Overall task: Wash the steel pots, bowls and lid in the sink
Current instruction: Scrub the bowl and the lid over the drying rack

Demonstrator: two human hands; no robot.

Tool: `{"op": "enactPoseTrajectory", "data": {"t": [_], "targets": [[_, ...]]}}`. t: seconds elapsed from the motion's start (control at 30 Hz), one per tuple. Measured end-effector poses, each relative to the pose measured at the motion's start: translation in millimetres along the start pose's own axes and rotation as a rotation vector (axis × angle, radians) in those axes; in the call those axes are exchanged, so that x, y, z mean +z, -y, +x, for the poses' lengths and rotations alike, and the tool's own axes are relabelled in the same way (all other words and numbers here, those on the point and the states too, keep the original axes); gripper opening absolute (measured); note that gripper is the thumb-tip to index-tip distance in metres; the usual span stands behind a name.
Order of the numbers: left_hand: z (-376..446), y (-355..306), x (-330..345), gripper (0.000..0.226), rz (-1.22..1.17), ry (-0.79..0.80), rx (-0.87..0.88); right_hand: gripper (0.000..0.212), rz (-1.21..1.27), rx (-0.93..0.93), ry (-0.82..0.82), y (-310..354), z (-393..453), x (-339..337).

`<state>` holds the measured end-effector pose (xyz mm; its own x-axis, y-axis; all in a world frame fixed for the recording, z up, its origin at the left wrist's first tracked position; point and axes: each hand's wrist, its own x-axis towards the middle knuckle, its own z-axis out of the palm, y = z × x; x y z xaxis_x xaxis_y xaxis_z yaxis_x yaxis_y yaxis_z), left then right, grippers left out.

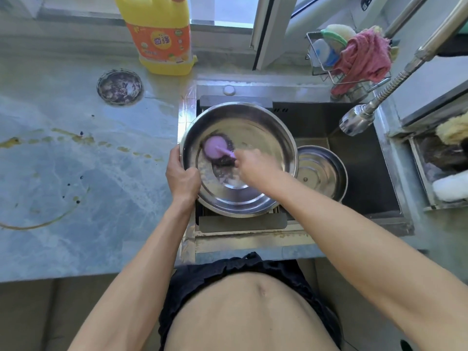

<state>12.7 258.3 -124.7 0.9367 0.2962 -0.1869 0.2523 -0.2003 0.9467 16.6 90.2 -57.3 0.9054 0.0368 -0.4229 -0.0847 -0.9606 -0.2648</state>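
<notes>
A wide steel bowl (255, 127) is held over the left part of the dark sink (364, 178). My left hand (181, 174) grips its left rim, thumb inside. My right hand (254, 168) is inside the bowl and grips the handle of a purple scrub brush (214, 148), whose dark bristle head lies against the bowl's inner wall. The hand and brush are motion-blurred. A smaller steel pot (321, 171) stands in the sink just right of the bowl.
The pull-out faucet head (357, 120) hangs over the sink's right side. A yellow detergent bottle (162, 36) stands on the stained marble counter (76, 173) behind. A wire rack with a pink cloth (364, 57) sits at the back right. A round cover (119, 87) lies in the counter.
</notes>
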Motion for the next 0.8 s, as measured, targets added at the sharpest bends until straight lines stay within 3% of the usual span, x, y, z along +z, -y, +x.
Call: {"op": "enactPoseTrajectory", "data": {"t": [0.07,0.2,0.33,0.43,0.5,0.57,0.63,0.73,0.8], "targets": [[-2.2,1.6,-0.5,0.061,-0.021,-0.003,0.007,0.020,-0.028,-0.087,0.100,1.6,-14.1,12.0],[-3.5,3.0,-0.7,0.060,-0.020,-0.010,-0.008,0.029,0.024,0.224,-0.093,-29.4,-5.4,6.2],[-4.3,2.3,-2.0,0.058,-0.012,-0.005,-0.013,0.028,-0.093,0.008,0.056,-4.1,-40.3,27.2],[-2.4,-0.1,-2.4,0.059,-0.007,0.002,-0.008,0.030,-0.123,0.202,-0.061,-21.8,-30.9,10.1],[-5.1,0.6,-2.6,0.060,-0.008,-0.001,-0.018,0.033,-0.058,0.213,-0.060,-24.7,-31.3,8.2],[-6.1,2.1,-3.2,0.061,-0.006,0.010,-0.017,0.029,0.067,0.083,0.108,-21.9,-37.6,10.9],[-5.5,2.2,-3.8,0.061,0.004,0.027,-0.020,0.025,0.227,0.100,0.202,-28.5,-37.4,5.8],[-4.4,0.8,-4.4,0.063,0.019,0.027,-0.024,0.027,0.320,0.266,-0.043,-36.5,-23.4,6.2],[-4.0,1.4,-4.5,0.061,0.021,0.020,-0.021,0.026,0.366,0.208,0.054,-27.3,-20.4,8.6]]}}
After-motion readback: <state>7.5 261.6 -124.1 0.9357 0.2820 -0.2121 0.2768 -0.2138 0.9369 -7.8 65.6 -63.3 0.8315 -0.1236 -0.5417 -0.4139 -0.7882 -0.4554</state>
